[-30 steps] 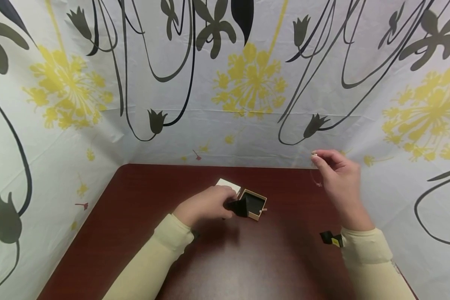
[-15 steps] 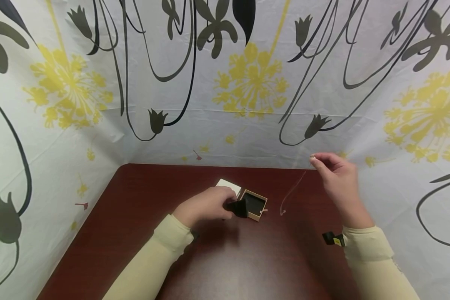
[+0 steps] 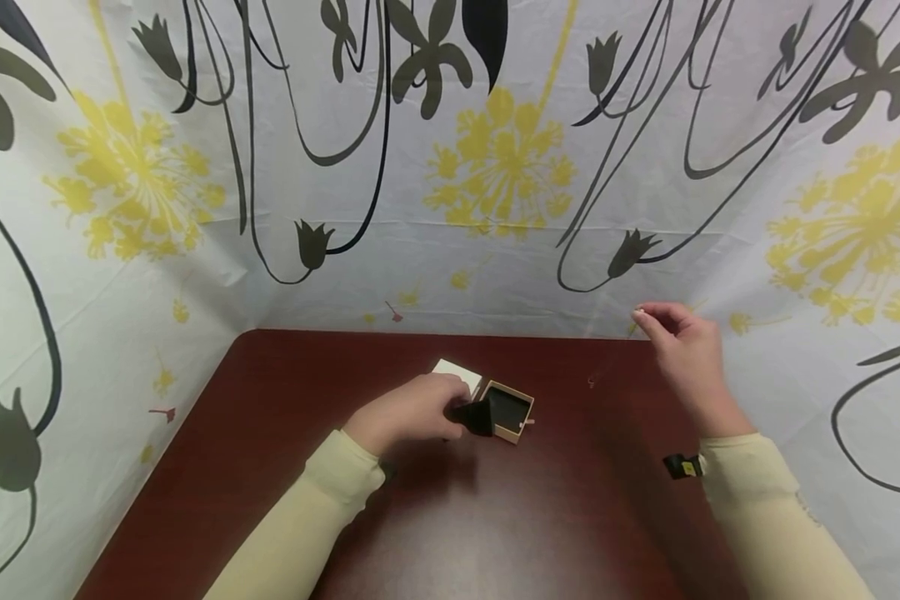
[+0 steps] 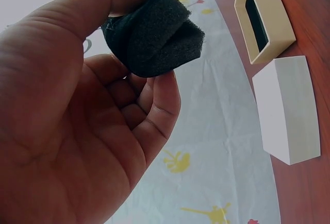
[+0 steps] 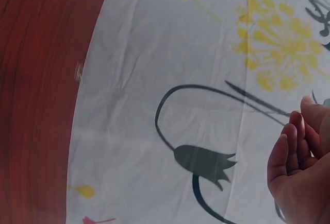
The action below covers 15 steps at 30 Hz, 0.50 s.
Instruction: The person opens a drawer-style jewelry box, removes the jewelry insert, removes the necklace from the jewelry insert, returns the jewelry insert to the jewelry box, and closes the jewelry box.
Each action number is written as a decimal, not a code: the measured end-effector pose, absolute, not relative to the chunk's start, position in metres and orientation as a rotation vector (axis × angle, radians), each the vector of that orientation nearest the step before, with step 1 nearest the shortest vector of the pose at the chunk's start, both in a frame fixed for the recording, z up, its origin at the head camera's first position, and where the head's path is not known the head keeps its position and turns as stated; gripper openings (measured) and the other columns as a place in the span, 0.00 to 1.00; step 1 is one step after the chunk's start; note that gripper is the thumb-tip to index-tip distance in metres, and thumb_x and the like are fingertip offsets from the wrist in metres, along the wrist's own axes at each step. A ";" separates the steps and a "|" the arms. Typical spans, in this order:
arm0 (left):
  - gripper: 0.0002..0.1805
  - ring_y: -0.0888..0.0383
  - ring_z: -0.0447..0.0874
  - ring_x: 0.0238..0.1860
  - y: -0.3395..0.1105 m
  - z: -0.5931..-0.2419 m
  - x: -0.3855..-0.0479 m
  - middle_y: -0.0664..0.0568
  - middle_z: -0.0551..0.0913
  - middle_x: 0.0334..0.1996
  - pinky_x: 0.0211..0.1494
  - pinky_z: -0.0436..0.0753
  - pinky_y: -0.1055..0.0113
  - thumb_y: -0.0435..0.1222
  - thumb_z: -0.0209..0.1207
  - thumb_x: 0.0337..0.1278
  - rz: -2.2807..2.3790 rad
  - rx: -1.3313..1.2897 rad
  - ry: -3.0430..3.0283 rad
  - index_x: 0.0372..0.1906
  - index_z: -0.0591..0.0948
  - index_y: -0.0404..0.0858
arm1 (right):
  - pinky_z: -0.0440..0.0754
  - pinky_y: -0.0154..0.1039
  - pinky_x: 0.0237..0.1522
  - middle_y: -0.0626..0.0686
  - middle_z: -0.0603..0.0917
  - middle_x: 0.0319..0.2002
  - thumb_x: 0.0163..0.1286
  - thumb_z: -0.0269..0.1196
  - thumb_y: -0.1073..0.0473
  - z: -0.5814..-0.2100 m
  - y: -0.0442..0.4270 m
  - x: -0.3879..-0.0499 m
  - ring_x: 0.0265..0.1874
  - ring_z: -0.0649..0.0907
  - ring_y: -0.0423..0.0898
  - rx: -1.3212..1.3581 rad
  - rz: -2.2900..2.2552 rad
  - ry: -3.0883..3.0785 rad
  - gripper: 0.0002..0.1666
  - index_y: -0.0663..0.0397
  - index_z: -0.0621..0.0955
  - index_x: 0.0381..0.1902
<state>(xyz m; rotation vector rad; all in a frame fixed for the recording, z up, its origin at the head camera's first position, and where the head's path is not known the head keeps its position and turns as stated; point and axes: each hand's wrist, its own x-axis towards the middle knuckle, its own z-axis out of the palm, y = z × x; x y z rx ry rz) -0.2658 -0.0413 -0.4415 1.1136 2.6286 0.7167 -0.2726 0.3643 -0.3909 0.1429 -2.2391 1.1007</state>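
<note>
My left hand (image 3: 412, 408) pinches a piece of black foam (image 4: 154, 33) between thumb and fingers; the foam is bent over on itself. Just right of that hand, on the table, lies a small tan box drawer (image 3: 507, 434) with a dark inside and a small pull tab. Partly behind the hand is a white box piece (image 3: 457, 372), also plain in the left wrist view. Raised above the table's far right, my right hand (image 3: 682, 358) pinches one end of a thin chain necklace, whose small pendant (image 3: 591, 382) dangles to the left. Most of the chain is too fine to make out.
The dark red wooden table (image 3: 330, 358) has rounded corners. A white cloth (image 3: 390, 192) with grey and yellow flower prints hangs behind it and at both sides. A black strap with a yellow tag (image 3: 682, 467) sits at the right wrist.
The necklace's hanging end has swung left, then partly back to the right and upward. My right hand has shifted slightly right. My left hand and the box pieces stay in place.
</note>
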 end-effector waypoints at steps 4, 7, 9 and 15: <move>0.11 0.60 0.81 0.42 -0.042 -0.442 -0.266 0.60 0.84 0.43 0.51 0.83 0.63 0.35 0.75 0.63 0.720 1.105 2.633 0.47 0.87 0.46 | 0.76 0.24 0.34 0.36 0.90 0.38 0.79 0.72 0.50 -0.390 0.371 -0.276 0.34 0.83 0.34 0.134 1.056 -2.274 0.16 0.57 0.93 0.51; 0.11 0.60 0.81 0.42 -0.042 -0.443 -0.267 0.60 0.83 0.43 0.51 0.83 0.63 0.35 0.75 0.63 0.722 1.110 2.629 0.46 0.87 0.46 | 0.75 0.24 0.33 0.44 0.92 0.41 0.79 0.72 0.50 -0.391 0.374 -0.278 0.33 0.82 0.33 0.143 1.005 -2.293 0.17 0.58 0.93 0.51; 0.10 0.60 0.80 0.41 -0.042 -0.444 -0.267 0.61 0.83 0.42 0.50 0.83 0.63 0.35 0.75 0.62 0.720 1.116 2.628 0.46 0.87 0.47 | 0.75 0.24 0.32 0.51 0.92 0.42 0.80 0.72 0.51 -0.392 0.375 -0.279 0.33 0.82 0.33 0.152 0.975 -2.296 0.16 0.59 0.92 0.51; 0.10 0.60 0.80 0.41 -0.043 -0.445 -0.267 0.61 0.83 0.41 0.50 0.83 0.63 0.35 0.75 0.62 0.732 1.104 2.626 0.45 0.86 0.48 | 0.73 0.23 0.33 0.61 0.93 0.45 0.80 0.71 0.53 -0.395 0.381 -0.285 0.34 0.81 0.28 0.159 0.910 -2.303 0.16 0.61 0.92 0.52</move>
